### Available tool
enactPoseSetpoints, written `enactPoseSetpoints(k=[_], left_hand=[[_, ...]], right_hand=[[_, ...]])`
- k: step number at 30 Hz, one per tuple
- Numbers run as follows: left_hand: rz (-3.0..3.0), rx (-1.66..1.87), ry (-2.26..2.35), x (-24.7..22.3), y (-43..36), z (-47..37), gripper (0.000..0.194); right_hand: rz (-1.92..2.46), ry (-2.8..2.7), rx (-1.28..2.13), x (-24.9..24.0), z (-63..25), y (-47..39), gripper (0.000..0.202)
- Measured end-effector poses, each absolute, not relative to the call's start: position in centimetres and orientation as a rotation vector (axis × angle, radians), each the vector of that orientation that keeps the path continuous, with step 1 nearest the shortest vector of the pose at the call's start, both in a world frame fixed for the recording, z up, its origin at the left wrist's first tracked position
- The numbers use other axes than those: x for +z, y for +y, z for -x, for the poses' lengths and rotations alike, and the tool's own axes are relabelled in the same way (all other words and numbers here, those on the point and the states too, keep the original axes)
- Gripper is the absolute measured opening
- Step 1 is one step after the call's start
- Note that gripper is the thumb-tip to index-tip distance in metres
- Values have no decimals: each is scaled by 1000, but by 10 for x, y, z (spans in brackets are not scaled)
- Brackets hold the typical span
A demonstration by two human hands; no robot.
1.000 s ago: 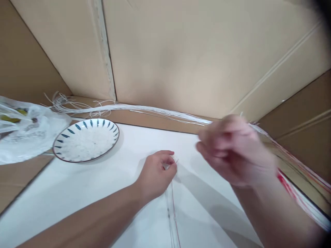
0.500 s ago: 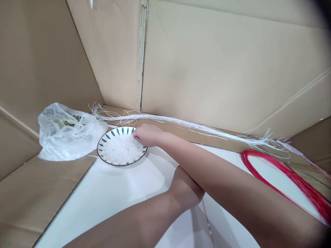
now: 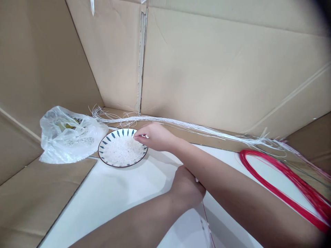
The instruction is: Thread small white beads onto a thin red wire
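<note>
Work surface: a flat white table (image 3: 144, 193), bounded on the far side by an upright tan cardboard wall (image 3: 207, 75). The right hand (image 3: 156, 136) is extended across to the left, its forearm passing over the left hand. Its thumb and forefinger are drawn together in a narrow pinch above the far right part of a round white ceramic plate with blue strokes and a dark rim (image 3: 113, 135). Whether anything sits between the fingertips cannot be determined (a pale spot shows between the fingers).

The plate stands at the far left of the table and bears a spread layer of tiny white granular pieces (image 3: 121, 151).

The left hand (image 3: 186, 187) is lower and nearer, around the middle of the scene. Its fingers are hidden beneath the right forearm, so its grip cannot be told. Fine strands, one reddish, with small pale pieces on them (image 3: 206, 215) run from beside it toward the near edge.

Left of the plate, just beside it, lies a crumpled translucent plastic bag (image 3: 73, 141) with something yellowish visible inside. A long bundle of thin white cords (image 3: 176, 122) stretches along the foot of the cardboard wall. A looped red bundle of cord (image 3: 300, 182) lies at the right.
</note>
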State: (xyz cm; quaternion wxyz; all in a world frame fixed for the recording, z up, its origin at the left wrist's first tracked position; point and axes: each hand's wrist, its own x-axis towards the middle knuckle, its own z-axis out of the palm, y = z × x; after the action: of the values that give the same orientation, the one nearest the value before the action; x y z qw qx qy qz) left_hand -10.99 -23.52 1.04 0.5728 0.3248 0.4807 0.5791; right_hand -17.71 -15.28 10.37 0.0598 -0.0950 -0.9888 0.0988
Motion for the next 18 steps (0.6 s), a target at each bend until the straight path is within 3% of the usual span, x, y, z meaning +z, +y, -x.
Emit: enactPoseSetpoints(k=[4,7,11,18], left_hand=[[-998,1321,1307,6,-235,115,15],[-1119,1340,1373,10,-235,119,13],[-1127,1406,1403,12,-231,122,16],[-1036,1446,1377,17,-236,128,14]], right_hand=[[436,-2249,1100,103,90,-159,21],[645,-1715,1505,80,26,-161,11],[886,-1305,1692,42,-18,-158,26],[860,-1213,1891,18,-18,-159,33]])
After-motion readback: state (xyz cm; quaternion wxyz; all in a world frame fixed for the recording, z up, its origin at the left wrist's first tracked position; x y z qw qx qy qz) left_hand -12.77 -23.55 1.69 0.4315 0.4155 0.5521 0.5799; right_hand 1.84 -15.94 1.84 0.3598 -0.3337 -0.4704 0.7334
